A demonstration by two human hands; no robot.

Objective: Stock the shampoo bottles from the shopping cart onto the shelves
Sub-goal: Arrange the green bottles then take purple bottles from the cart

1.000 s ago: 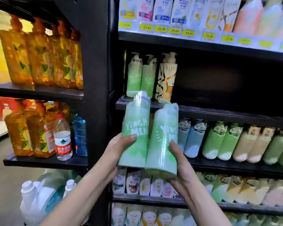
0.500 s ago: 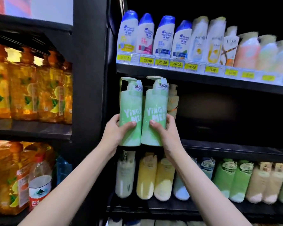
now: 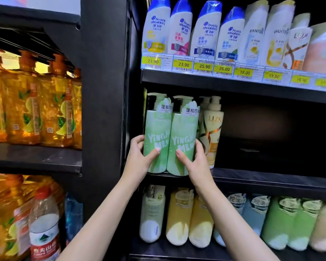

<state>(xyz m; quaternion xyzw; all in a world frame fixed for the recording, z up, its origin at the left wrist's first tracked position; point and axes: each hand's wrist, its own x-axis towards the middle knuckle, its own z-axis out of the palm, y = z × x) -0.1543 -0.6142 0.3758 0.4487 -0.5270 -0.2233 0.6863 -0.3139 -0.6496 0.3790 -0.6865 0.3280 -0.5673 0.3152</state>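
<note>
Store aisle, black shelving, and the camera is pretty much nose to the racks. Nearest to us, the two forearms reach up from the bottom of the view. The left hand (image 3: 141, 157) wraps round the left green bottle (image 3: 156, 140), thumb across the front and fingers behind. The right hand (image 3: 194, 161) does the same on the right green bottle (image 3: 183, 144), thumb on the label.

What's new: a second ago both bottles were down low, tilted, out in front of the lower shelves. Half a second ago they were lifted and straightened. Now they stand upright, side by side and touching, with their bases at the front lip of the middle shelf (image 3: 271, 178), far left end. Can't quite tell if the full weight is down yet, but I'd say the pair is basically placed and just needs a push back and a let go.

The bottles themselves: pale green, white block lettering, pump tops with a paper collar tag round the neck.

Just beside them on the right is a cream and gold bottle (image 3: 212, 132), with more pumps behind. Rest of that shelf runs off dark to the right. Up top sits a row of white bottles with blue caps (image 3: 181, 29) over yellow price tags (image 3: 183, 64).
</note>
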